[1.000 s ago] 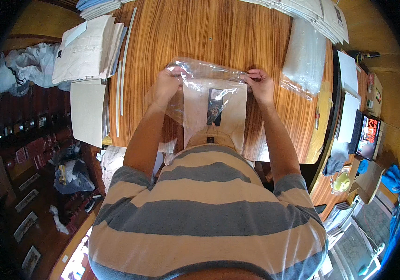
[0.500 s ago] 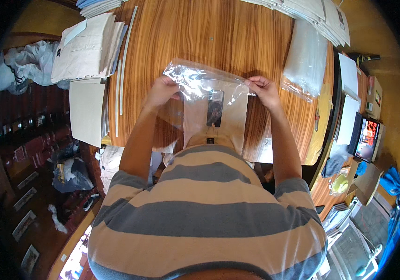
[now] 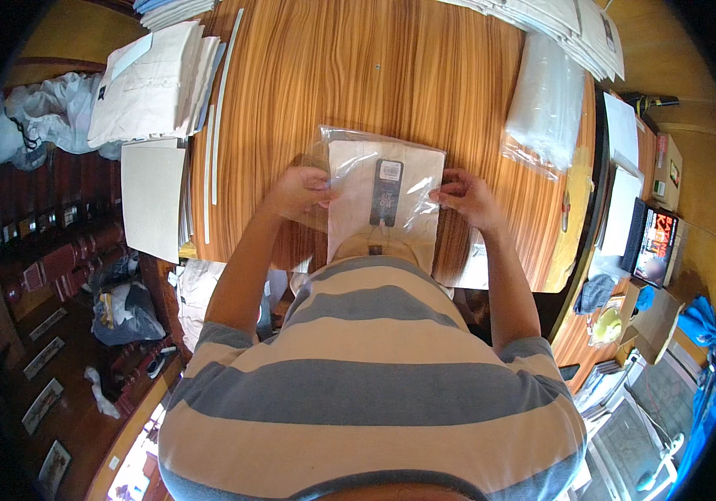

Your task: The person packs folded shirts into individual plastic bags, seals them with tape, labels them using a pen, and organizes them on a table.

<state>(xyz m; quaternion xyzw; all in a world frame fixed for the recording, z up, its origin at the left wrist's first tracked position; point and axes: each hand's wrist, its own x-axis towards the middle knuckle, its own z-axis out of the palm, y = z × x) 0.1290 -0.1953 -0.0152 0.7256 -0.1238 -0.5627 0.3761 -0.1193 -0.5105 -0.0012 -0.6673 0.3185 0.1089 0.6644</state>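
Note:
A folded cream garment (image 3: 350, 181) lies at the table's near edge, close against my body. Its dark hang tag (image 3: 385, 200) faces up, with a pale label at the tag's far end. A clear plastic bag (image 3: 335, 134) covers most of the garment and sticks out past its far end. My left hand (image 3: 298, 192) grips the bag at the garment's left side, fingers curled inward. At the right side, my right hand (image 3: 468, 199) pinches the bag's edge between thumb and fingers. My torso hides the garment's near end.
A stack of clear plastic bags (image 3: 546, 100) lies at the right. Folded cream garments (image 3: 145, 88) are piled at the far left, above pale card sheets (image 3: 154, 200). More folded garments (image 3: 558, 25) sit at the far right. Thin white strips (image 3: 223, 108) lie along the left.
Both hands have come toward me, drawing the bag down over the garment. The bag, earlier raised and spread beyond the garment's far end, now lies flatter around it.

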